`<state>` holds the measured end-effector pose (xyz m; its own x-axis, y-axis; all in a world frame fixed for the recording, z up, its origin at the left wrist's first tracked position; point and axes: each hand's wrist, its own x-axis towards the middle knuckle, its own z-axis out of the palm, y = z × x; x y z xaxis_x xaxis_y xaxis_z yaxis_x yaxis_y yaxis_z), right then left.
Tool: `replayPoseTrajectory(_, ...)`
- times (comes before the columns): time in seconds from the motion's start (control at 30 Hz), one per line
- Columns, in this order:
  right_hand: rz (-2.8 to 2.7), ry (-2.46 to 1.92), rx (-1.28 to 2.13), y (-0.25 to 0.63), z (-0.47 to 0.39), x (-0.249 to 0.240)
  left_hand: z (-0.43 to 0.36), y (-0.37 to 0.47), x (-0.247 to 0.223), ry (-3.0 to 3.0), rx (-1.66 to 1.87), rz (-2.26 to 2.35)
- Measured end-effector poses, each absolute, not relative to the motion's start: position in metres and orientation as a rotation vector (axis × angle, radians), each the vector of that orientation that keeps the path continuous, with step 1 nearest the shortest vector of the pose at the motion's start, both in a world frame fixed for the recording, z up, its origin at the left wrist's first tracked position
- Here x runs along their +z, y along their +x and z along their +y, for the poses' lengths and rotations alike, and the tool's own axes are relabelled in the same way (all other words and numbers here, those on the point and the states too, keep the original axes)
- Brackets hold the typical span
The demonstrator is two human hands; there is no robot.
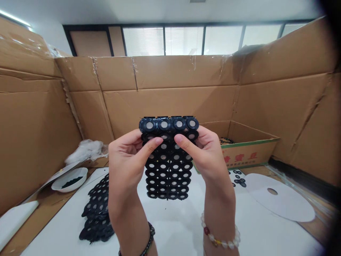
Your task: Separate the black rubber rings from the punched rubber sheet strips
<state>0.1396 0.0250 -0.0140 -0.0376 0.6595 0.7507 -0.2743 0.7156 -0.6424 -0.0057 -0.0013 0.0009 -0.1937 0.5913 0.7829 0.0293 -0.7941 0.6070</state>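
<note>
A black sheet of joined round pieces with pale round centres (169, 175) hangs upright before me, its top row bent over toward me. My left hand (127, 158) grips its upper left side, thumb pressed on the front and fingers behind. On the upper right side my right hand (211, 154) holds it the same way, the two thumbs a short gap apart. The fingers behind the sheet are mostly hidden. Beside my left forearm lies a stack of similar black sheets (97, 209), partly covered by the arm.
Cardboard walls (170, 103) enclose the white work surface (170, 227). At left are a white bowl (80, 185) with dark bits and a clump of clear plastic (86, 151). At right stand an open carton (247, 153), loose black rings (240, 182) and a white disc (282, 202).
</note>
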Motion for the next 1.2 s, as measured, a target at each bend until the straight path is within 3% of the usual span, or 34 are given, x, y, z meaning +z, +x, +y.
replayPoseTrajectory(0.8, -1.550, -0.416, 0.292, 0.127, 0.011, -0.009, 0.014, -0.018, -0.002, 1.627, 1.807, 0.560)
replayPoseTrajectory(1.2, -1.540, -0.431, 0.346, 0.126, 0.010, -0.010, 0.012, -0.017, -0.001, 1.628, 1.794, 0.600)
